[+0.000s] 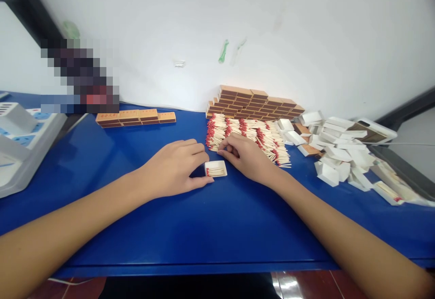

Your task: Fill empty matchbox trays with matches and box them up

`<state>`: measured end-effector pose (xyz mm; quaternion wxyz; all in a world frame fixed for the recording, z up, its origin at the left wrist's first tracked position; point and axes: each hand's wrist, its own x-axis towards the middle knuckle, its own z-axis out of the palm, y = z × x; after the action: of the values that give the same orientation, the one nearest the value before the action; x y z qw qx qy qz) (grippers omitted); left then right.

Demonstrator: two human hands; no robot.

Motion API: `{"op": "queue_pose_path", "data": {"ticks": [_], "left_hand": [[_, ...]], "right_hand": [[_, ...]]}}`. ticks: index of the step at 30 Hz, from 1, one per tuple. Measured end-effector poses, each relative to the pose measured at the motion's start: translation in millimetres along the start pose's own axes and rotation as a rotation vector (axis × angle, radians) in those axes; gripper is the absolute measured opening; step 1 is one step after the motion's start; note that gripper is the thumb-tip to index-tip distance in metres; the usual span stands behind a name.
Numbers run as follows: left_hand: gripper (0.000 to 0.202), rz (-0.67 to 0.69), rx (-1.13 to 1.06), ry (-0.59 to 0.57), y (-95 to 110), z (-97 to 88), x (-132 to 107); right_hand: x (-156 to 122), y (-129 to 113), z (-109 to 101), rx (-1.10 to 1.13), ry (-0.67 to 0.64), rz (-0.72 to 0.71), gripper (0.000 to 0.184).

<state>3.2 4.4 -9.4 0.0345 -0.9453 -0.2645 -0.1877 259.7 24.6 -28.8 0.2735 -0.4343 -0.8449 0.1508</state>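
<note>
Beside the match pile [251, 138] — left hand [176, 167] clasps the tray [216, 169] edge, right hand [246, 156] pinches matches [217, 145].

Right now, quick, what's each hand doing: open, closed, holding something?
Left hand: closed on the matchbox tray.
Right hand: touching the match pile; grip cannot be told.
</note>
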Motion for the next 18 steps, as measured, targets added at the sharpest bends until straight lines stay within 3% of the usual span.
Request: {"op": "queue_pose_path", "data": {"ticks": [18], "left_hand": [[0.032,-0.026,0.005,-0.035,-0.7,-1.5,0.5]], "right_hand": [[-4.3,-4.4,-9.4,-0.156,-0.103,0.059,0.014]]}}
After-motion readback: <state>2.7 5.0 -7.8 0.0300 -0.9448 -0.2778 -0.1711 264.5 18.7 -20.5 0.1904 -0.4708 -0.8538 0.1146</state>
